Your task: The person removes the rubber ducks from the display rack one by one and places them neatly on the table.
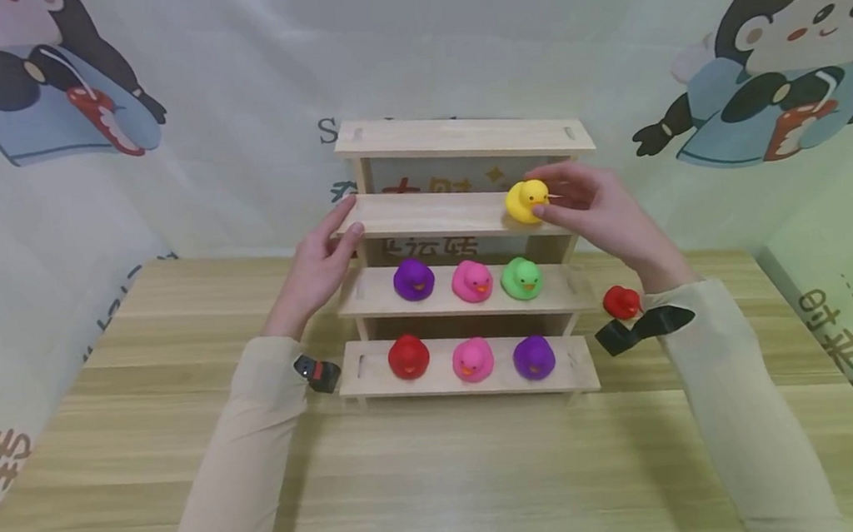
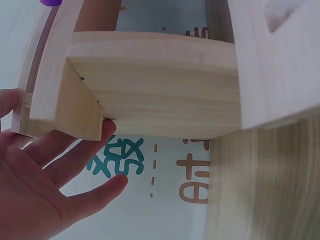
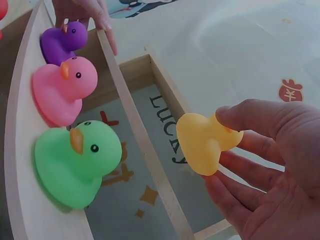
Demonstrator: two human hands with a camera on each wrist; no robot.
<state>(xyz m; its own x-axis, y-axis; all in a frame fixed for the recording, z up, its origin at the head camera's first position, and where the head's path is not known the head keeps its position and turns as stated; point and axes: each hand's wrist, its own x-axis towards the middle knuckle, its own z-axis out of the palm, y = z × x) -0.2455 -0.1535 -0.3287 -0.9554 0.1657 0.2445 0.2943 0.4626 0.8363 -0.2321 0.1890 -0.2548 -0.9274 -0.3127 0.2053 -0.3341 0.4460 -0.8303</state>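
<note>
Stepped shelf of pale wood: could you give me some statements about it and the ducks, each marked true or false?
1. The right hand holds a yellow toy duck. True.
2. The left hand is clear of the pale wooden stepped shelf. False: it touches the left end.
3. The lowest board bears a purple toy duck. True.
4. The green toy duck stands on the top board. False: it stands two boards lower.
</note>
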